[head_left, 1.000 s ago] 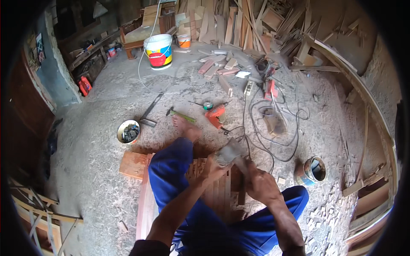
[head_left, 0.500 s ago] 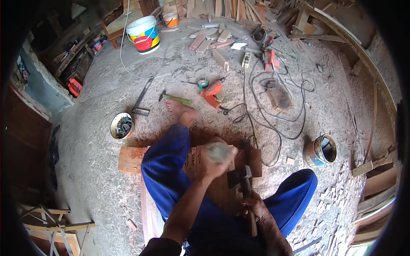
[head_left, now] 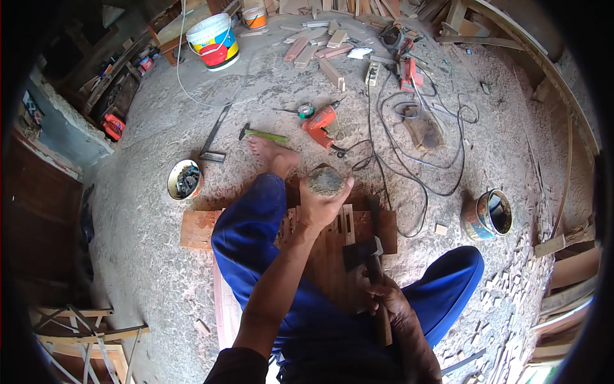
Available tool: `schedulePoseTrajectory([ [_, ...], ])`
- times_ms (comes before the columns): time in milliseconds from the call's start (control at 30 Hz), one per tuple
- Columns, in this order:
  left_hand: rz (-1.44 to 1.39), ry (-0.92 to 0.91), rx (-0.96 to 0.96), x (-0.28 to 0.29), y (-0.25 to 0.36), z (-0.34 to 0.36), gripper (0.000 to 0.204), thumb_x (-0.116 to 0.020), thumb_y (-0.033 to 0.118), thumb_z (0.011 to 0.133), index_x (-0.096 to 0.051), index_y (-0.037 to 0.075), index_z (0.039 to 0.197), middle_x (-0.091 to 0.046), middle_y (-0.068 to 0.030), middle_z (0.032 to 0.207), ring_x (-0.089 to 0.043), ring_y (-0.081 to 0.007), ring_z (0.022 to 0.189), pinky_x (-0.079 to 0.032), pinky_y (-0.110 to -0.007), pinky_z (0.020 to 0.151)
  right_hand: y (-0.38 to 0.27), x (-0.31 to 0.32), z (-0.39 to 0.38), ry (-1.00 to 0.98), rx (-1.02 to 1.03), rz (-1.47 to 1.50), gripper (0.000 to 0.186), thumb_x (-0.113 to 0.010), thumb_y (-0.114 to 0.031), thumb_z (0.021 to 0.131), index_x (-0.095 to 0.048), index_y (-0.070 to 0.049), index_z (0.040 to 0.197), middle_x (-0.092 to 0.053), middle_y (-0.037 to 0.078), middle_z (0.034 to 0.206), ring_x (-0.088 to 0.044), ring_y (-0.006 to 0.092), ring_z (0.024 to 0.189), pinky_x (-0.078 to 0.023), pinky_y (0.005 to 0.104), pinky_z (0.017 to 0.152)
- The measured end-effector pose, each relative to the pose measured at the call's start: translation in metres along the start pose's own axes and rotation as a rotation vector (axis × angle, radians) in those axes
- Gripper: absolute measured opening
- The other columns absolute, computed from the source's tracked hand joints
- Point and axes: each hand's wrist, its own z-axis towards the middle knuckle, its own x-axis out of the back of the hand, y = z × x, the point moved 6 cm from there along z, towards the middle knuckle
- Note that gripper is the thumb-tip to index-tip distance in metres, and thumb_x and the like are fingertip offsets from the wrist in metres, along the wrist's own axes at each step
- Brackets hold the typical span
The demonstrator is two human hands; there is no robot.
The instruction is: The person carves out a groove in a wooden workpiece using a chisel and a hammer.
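My left hand [head_left: 323, 205] is wrapped round a rough grey-brown block [head_left: 326, 180], held up above the boards between my legs. My right hand [head_left: 384, 297], lower and to the right, grips the wooden handle of a hatchet-like tool [head_left: 361, 253] with a dark head. Beneath both hands lie narrow wooden pieces [head_left: 320, 259], some with slots, across a reddish plank [head_left: 196, 228]. A dark narrow tool [head_left: 373, 208], too unclear to name, rests at the plank's right part.
Around me are a bucket of hardware [head_left: 184, 179], a paint can [head_left: 486, 216], a green-handled hammer [head_left: 268, 136], an orange drill [head_left: 318, 125], a square [head_left: 213, 137], tangled cords, a large bucket [head_left: 213, 41], scattered offcuts [head_left: 316, 48] and leaning timber at the right [head_left: 566, 275].
My hands have moved apart: the left went left and lifted the block, while the right went down with the tool. Since half a second ago the block has risen slightly in view.
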Motion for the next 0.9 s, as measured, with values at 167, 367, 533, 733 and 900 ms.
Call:
schedulePoseTrajectory([
  [167, 0.030, 0.011, -0.050, 0.004, -0.010, -0.001, 0.019, -0.077, 0.002, 0.084, -0.059, 0.003, 0.080, -0.059, 0.0002, 0.070, -0.054, -0.0100, 0.057, -0.044, -0.027, 0.052, 0.002, 0.001, 0.000, -0.026, 0.009, 0.026, 0.049, -0.066, -0.004, 0.086, -0.046, -0.003, 0.130, -0.055, 0.005, 0.073, -0.053, 0.0146, 0.046, -0.049, 0.0296, 0.039],
  [367, 0.002, 0.026, 0.000, 0.006, -0.013, -0.001, 0.018, -0.077, 0.001, 0.083, -0.060, 0.003, 0.081, -0.060, 0.0002, 0.071, -0.054, -0.0095, 0.057, -0.043, -0.027, 0.052, 0.001, 0.001, -0.001, -0.018, -0.004, 0.008, 0.049, -0.065, -0.004, 0.086, -0.046, -0.003, 0.130, -0.056, 0.005, 0.074, -0.053, 0.0146, 0.046, -0.049, 0.0298, 0.039],
  [533, 0.031, 0.071, 0.003, 0.001, -0.016, 0.000, 0.017, -0.078, 0.008, 0.083, -0.063, 0.001, 0.079, -0.066, -0.0030, 0.071, -0.060, -0.0115, 0.063, -0.049, -0.031, 0.061, -0.001, -0.004, -0.002, -0.027, 0.002, 0.031, 0.048, -0.065, -0.003, 0.086, -0.046, -0.003, 0.130, -0.056, 0.006, 0.077, -0.053, 0.0145, 0.047, -0.049, 0.0295, 0.039],
  [733, -0.015, 0.080, -0.002, 0.015, -0.019, 0.000, 0.023, -0.079, 0.007, 0.083, -0.060, 0.002, 0.071, -0.059, -0.0020, 0.066, -0.055, -0.0130, 0.058, -0.043, -0.031, 0.054, 0.001, -0.004, -0.003, -0.005, 0.005, 0.027, 0.045, -0.065, -0.003, 0.085, -0.046, -0.003, 0.127, -0.053, 0.005, 0.076, -0.052, 0.0143, 0.046, -0.049, 0.0291, 0.039],
  [900, 0.093, 0.067, -0.248, -0.012, 0.001, 0.001, 0.021, -0.073, 0.006, 0.087, -0.061, 0.003, 0.071, -0.057, -0.0014, 0.057, -0.049, -0.0099, 0.048, -0.039, -0.031, 0.047, 0.000, -0.006, -0.001, -0.025, 0.018, 0.031, 0.046, -0.066, -0.004, 0.085, -0.047, -0.003, 0.126, -0.052, 0.005, 0.074, -0.052, 0.0142, 0.046, -0.049, 0.0291, 0.039],
])
